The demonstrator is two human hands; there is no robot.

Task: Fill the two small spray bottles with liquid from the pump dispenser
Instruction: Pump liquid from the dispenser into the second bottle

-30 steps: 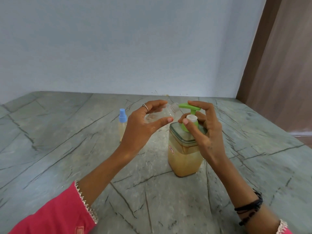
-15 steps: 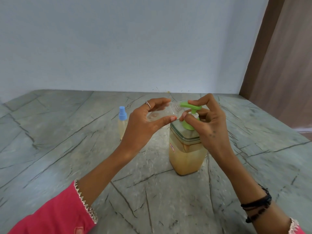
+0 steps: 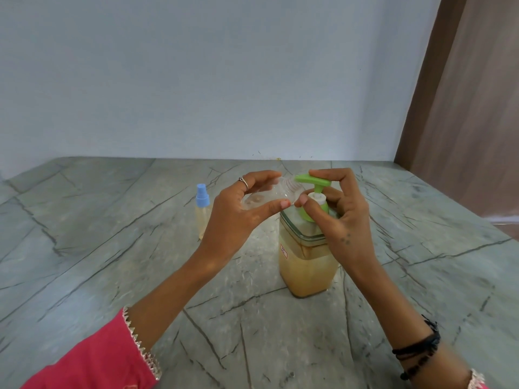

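Observation:
A square clear pump dispenser point(image 3: 306, 265) of yellow-brown liquid stands on the stone counter, topped by a green pump head point(image 3: 313, 181). My left hand point(image 3: 241, 217) holds a small clear uncapped spray bottle point(image 3: 269, 193) tilted on its side, its threaded neck right under the green nozzle. My right hand point(image 3: 342, 217) has fingers resting on top of the pump head and pinches a small white cap point(image 3: 317, 197) against the pump stem. A second small spray bottle point(image 3: 202, 211) with a blue cap, filled with pale yellow liquid, stands upright behind my left hand.
The grey veined stone counter point(image 3: 112, 262) runs back to a pale blue wall. A brown wooden panel point(image 3: 471, 102) rises along the right side. Pink sleeves show at the bottom corners, and black bands circle my right wrist.
The clear bottle's neck has come closer under the green nozzle. My right fingers have shifted further onto the pump head.

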